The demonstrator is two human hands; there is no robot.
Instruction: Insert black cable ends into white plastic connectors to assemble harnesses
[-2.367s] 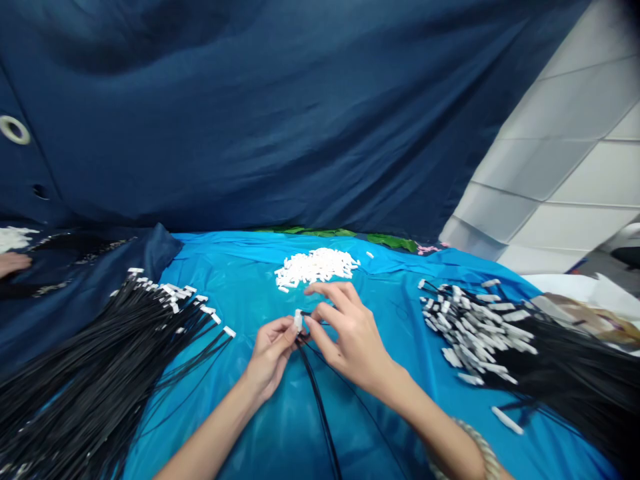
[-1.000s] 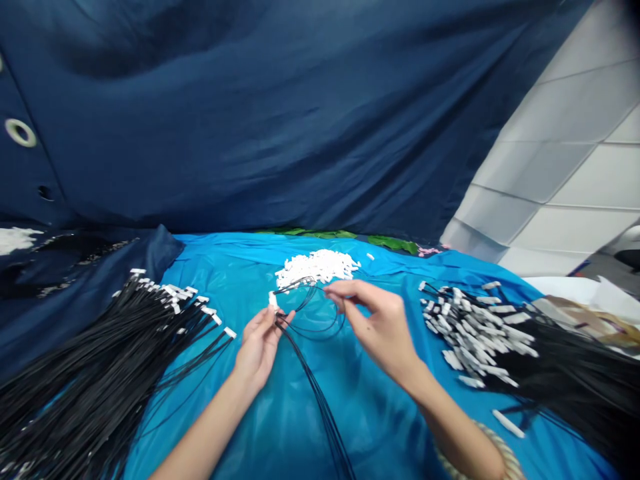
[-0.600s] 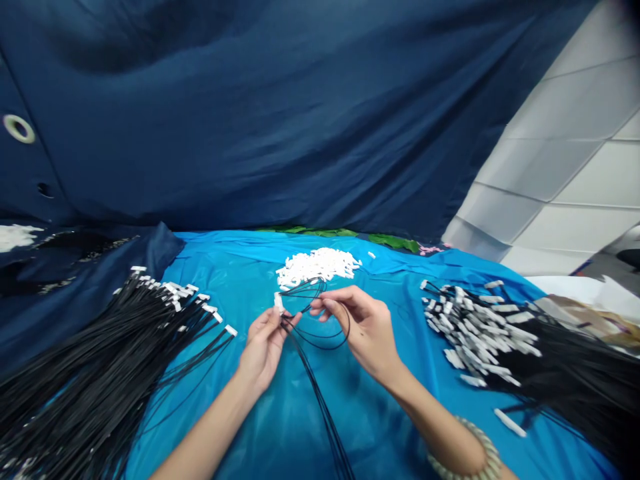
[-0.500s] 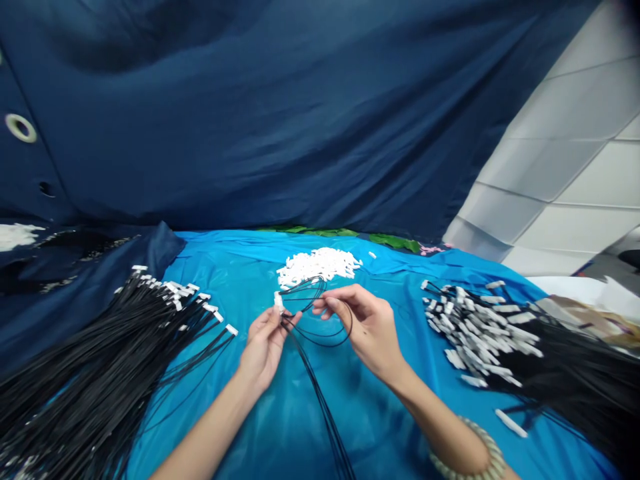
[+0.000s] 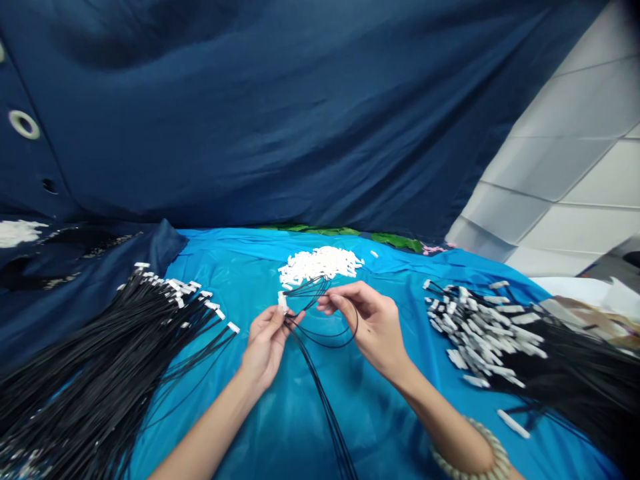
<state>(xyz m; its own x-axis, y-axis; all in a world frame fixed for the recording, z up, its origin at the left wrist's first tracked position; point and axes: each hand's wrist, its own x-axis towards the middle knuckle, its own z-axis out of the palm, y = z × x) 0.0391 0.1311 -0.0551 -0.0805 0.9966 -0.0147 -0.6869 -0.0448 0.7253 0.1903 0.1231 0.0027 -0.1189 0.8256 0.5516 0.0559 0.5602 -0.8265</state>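
My left hand (image 5: 265,343) is closed, pinching a small white connector (image 5: 283,301) together with a thin bundle of black wires (image 5: 320,393) that trails toward me. My right hand (image 5: 373,327) is closed too, its thumb and fingers pinching the free ends of those wires, which curl in a loop (image 5: 325,317) between both hands. A pile of loose white connectors (image 5: 320,263) lies just beyond my fingers on the blue plastic sheet (image 5: 240,267).
A large heap of black wires with white ends (image 5: 100,360) fans out at the left. Another heap with white connectors (image 5: 490,330) lies at the right. Dark blue cloth (image 5: 280,113) hangs behind. A beaded bracelet (image 5: 480,460) circles my right wrist.
My hands first worked close together on the connector. Then my right hand drew the wire ends out to the right, forming a loop, and came back nearer the left hand.
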